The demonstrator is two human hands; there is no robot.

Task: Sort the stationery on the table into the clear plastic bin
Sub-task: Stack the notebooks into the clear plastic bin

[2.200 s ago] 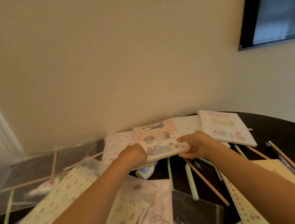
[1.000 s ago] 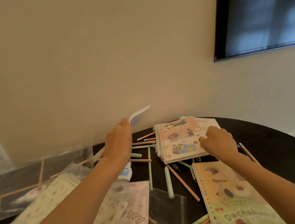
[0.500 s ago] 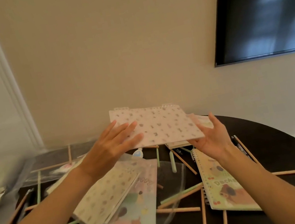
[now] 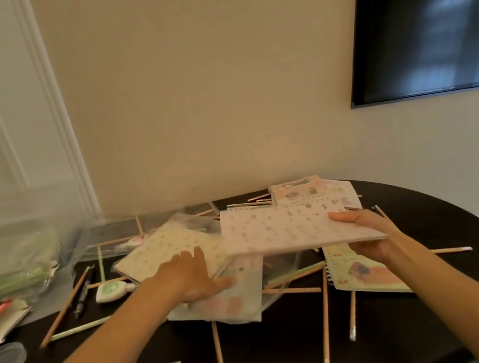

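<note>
Over dark table (image 4: 443, 289), spotted notebook (image 4: 278, 228) in right hand (image 4: 367, 222).

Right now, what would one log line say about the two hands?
right hand: holds pink dotted notebook in the air | left hand: flat on cream dotted notebook | clear bin: far left, blurred
</note>
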